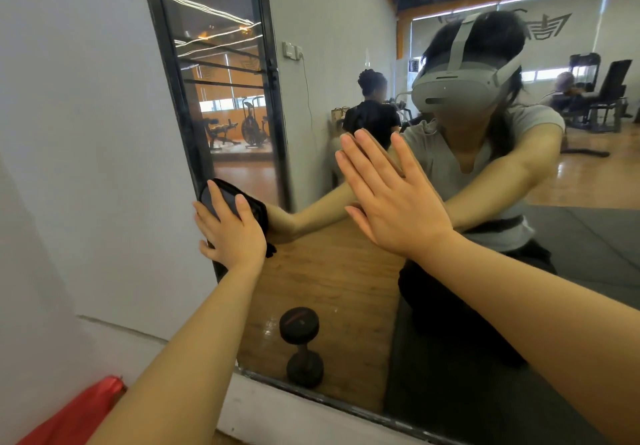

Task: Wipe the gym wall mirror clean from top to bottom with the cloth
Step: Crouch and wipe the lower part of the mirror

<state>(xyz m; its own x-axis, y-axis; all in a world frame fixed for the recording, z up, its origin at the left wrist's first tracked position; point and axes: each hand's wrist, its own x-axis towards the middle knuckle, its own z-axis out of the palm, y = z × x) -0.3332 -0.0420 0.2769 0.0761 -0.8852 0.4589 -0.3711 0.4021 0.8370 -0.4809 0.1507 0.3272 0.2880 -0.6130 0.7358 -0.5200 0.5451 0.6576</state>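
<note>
Mirror (346, 271), dark-framed and wall-mounted, reflected the wooden gym floor, a dumbbell (302, 347) and the person. At nine o'clock, by its left edge, the left hand (228, 233) pressed a dark folded cloth (239, 202) flat with spread fingers. At three o'clock, the right hand (391, 199) lay open-palmed on the glass.

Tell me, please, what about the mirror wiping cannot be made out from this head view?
- Cloth: largely covered by the left hand pressing it on the mirror; its full shape is hidden.
- Mirror top and right side: cut off by the frame edges.
- Smears or dirt on the glass: hard to tell apart from the reflections.
- Right hand: its palm faces away, flat on the glass.
</note>
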